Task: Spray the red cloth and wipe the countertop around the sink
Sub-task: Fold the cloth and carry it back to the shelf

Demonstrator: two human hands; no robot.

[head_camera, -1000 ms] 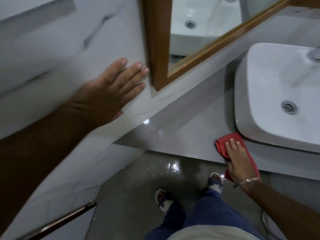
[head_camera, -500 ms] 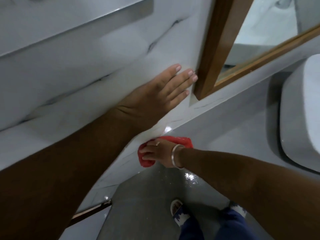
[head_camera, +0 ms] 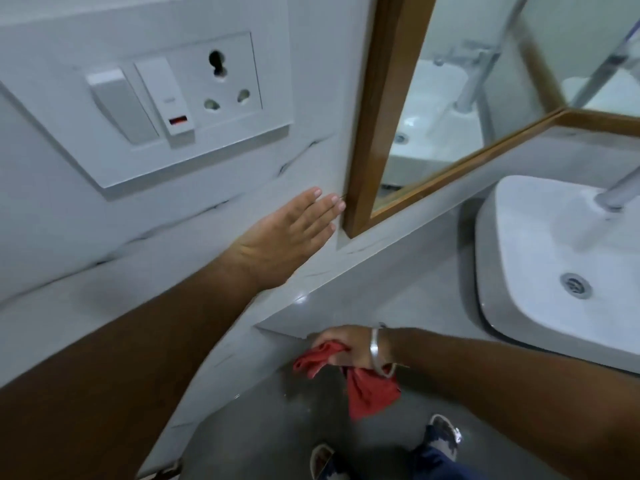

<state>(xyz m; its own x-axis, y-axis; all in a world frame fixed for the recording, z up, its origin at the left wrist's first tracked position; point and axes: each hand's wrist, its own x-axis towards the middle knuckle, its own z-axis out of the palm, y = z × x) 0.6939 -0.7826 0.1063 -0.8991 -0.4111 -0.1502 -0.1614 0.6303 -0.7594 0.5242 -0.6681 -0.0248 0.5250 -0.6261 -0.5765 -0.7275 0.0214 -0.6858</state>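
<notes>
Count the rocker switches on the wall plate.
2: a wide switch at the plate's left end, and a narrower switch with a red indicator between it and the socket.

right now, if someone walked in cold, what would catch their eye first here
The red cloth stands out most, bunched in the right hand and hanging off the front edge of the grey countertop. Next, the left hand pressed flat on the marbled wall, fingers nearly touching the wooden mirror frame. The white switch and socket plate fills the upper left, and the white sink sits at the right.
</notes>
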